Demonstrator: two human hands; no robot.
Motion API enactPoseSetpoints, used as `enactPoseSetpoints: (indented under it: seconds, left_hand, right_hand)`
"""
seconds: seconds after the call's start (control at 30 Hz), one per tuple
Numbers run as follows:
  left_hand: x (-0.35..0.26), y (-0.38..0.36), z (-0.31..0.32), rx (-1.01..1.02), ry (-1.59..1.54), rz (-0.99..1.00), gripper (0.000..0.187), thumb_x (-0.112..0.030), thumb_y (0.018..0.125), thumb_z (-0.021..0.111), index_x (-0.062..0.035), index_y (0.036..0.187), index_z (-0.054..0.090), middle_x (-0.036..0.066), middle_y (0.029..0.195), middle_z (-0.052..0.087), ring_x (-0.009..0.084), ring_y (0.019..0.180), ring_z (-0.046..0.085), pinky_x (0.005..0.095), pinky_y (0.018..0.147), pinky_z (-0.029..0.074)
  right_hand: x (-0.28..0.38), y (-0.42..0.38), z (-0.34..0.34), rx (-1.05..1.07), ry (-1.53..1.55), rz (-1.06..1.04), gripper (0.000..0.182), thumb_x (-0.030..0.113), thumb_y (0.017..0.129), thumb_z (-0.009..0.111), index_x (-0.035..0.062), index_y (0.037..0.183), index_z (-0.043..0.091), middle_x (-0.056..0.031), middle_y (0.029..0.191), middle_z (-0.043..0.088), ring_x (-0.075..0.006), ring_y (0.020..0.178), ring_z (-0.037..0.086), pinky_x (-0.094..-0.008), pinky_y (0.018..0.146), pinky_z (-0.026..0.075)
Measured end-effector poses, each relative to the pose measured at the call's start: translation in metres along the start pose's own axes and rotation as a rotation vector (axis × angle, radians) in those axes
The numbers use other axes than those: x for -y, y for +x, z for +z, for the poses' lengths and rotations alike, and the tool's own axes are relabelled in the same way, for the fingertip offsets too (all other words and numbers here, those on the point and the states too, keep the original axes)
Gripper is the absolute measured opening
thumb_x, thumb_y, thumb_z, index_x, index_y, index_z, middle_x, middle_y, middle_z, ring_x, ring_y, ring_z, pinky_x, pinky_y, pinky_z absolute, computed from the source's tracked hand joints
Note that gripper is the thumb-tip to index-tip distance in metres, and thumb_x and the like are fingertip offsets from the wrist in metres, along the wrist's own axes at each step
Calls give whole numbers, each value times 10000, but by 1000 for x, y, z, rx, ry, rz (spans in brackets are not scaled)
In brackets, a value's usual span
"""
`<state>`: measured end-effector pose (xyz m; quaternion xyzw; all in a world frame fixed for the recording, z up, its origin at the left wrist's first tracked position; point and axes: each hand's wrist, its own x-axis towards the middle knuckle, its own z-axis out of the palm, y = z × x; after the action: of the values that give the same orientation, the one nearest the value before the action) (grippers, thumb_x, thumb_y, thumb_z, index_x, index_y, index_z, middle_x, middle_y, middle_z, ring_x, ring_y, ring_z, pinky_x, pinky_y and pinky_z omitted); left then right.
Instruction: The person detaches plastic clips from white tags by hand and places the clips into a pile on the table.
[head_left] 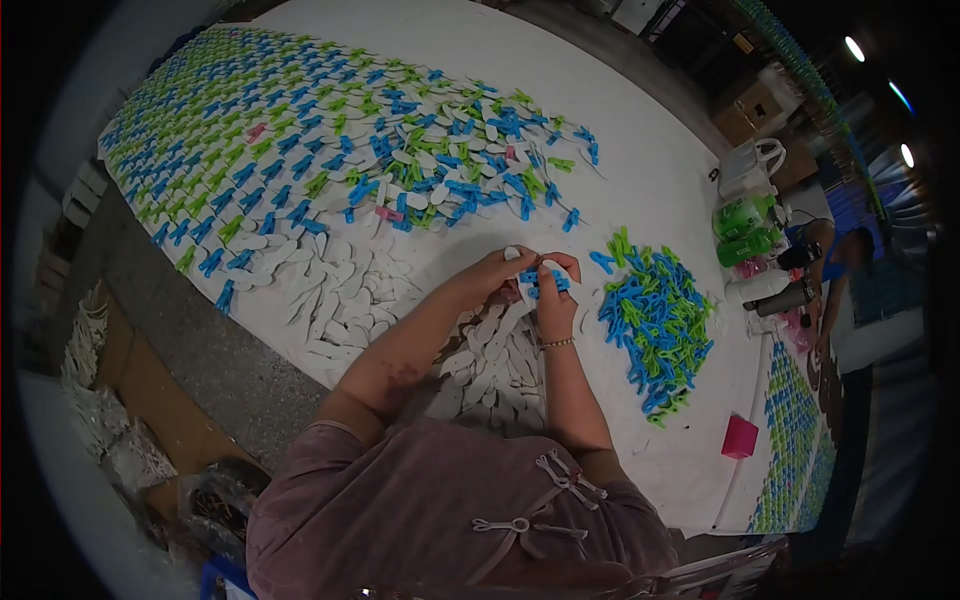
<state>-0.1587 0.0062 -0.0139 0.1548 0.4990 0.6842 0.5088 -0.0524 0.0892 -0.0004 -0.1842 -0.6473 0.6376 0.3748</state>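
On white table [650,180] | hands [530,283] pinching, seemingly, blue clip [530,277]

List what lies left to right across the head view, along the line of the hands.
Cardboard box → loose white insoles → left hand → right hand holding blue clips → pile of blue and green clips → green bottles.
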Motion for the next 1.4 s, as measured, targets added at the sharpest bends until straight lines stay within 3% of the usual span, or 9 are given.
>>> enactPoseSetpoints:
  seconds: [0.07, 0.4, 0.6, 0.7, 0.8, 0.87, 1.07, 1.17, 1.4]
  left_hand:
    - [-4, -6, -3, 268, -101, 69, 316, -386, 884, 564, -106, 1030, 559, -32, 863, 523, 61, 671, 477, 212, 540, 379]
    - [21, 21, -6, 158, 224, 32, 220, -293, 928, 494, -85, 892, 558, -6, 733, 502, 70, 578, 441, 250, 465, 345]
    - [8, 10, -1, -210, 233, 249, 262, -323, 938, 472, -83, 858, 539, -2, 631, 452, 71, 533, 411, 252, 457, 346]
    - [-8, 2, -5, -348, 4, 230, 292, -342, 944, 469, -79, 829, 518, -14, 625, 448, 53, 542, 420, 241, 475, 354]
    - [-1, 5, -3, -202, -273, 375, 313, -357, 947, 468, -74, 815, 492, -24, 604, 430, 43, 532, 399, 223, 487, 342]
    - [12, 14, -8, 26, -63, 440, 235, -303, 918, 538, -78, 868, 491, -33, 618, 464, 41, 543, 404, 214, 489, 324]
    - [-5, -17, 11, 35, 574, 630, 299, -187, 835, 641, -72, 1066, 490, 19, 570, 502, 74, 503, 432, 245, 484, 334]
    - [-8, -15, 12, -200, 515, 656, 308, -142, 846, 625, -66, 1115, 496, -5, 519, 446, 45, 490, 379, 208, 514, 337]
    - [5, 11, -7, -251, 315, 796, 139, -158, 908, 551, -56, 996, 520, -22, 709, 547, 40, 597, 466, 203, 538, 370]
  right_hand:
    - [3, -2, -5, 68, 17, -17, 139, 123, 856, 572, 49, 964, 527, -9, 789, 568, -63, 704, 497, -193, 644, 405]
    - [-5, -8, -1, 218, 22, 45, 73, 69, 834, 545, 34, 898, 547, -25, 761, 570, -78, 666, 509, -210, 614, 415]
    - [-12, 6, -4, -208, -39, -161, 94, 105, 840, 556, 15, 864, 570, -18, 732, 569, -69, 604, 498, -211, 545, 420]
    - [20, 10, -6, -374, 177, 93, 105, 120, 842, 559, 17, 846, 578, -12, 744, 567, -71, 632, 512, -229, 578, 440]
    - [5, 18, -18, -178, -201, 29, 105, 137, 820, 588, 37, 849, 589, -34, 772, 597, -130, 684, 562, -278, 611, 464]
    - [14, 23, -11, -83, -1042, -469, 140, 146, 749, 648, 83, 863, 598, -57, 817, 619, -222, 714, 575, -314, 614, 459]
    - [25, 44, -4, 120, -1386, -447, 268, 147, 652, 672, 110, 909, 608, -58, 845, 591, -262, 811, 561, -347, 617, 479]
    - [26, 39, 0, 258, -1425, -543, 247, 180, 663, 675, 80, 879, 607, -71, 845, 579, -258, 781, 547, -348, 604, 480]
    - [30, 34, -9, 311, -1347, -563, 227, 177, 669, 667, 61, 856, 612, -83, 819, 572, -266, 779, 552, -347, 587, 479]
